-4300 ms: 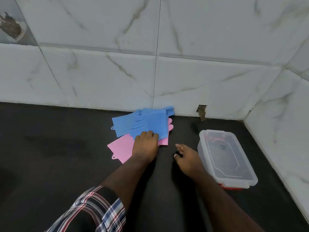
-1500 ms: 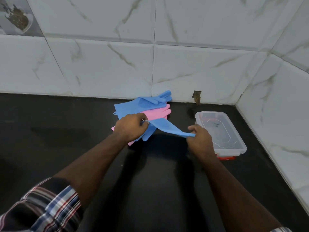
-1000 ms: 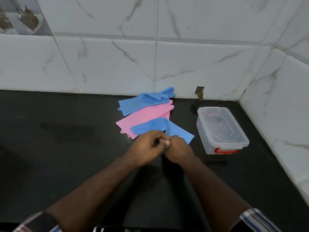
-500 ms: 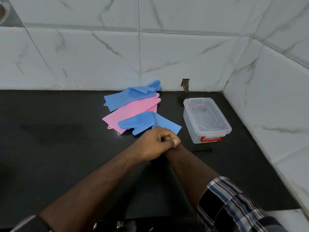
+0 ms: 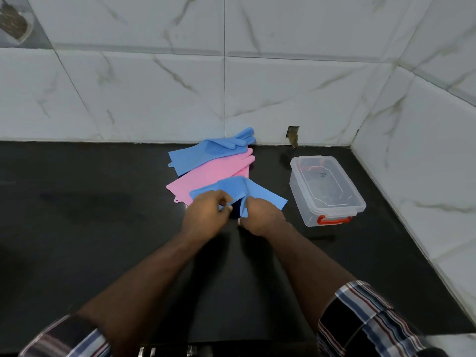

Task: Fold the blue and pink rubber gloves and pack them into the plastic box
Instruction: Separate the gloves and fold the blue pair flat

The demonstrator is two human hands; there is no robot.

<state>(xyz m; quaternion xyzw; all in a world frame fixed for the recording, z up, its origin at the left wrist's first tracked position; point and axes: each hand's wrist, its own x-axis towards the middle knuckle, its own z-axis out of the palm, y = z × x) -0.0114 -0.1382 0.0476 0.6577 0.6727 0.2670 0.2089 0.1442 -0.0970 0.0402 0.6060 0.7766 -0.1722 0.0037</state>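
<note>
A blue rubber glove (image 5: 260,195) lies partly folded on the black counter, near the middle. My left hand (image 5: 206,215) pinches its left part and my right hand (image 5: 260,216) pinches a fold at its middle. Behind it lies a flat pink glove (image 5: 213,171). A second blue glove (image 5: 211,152) rests farther back against the wall. The clear plastic box (image 5: 327,189) with a red latch stands to the right of the gloves, with no lid on it and no gloves in it.
The black counter (image 5: 90,202) meets white marble tile walls at the back and on the right, forming a corner behind the box. A small hole (image 5: 293,135) shows in the back wall tile.
My hands were clasped together in front of the glove half a second ago. Now they have parted, moved onto the near blue glove and pinch it.
</note>
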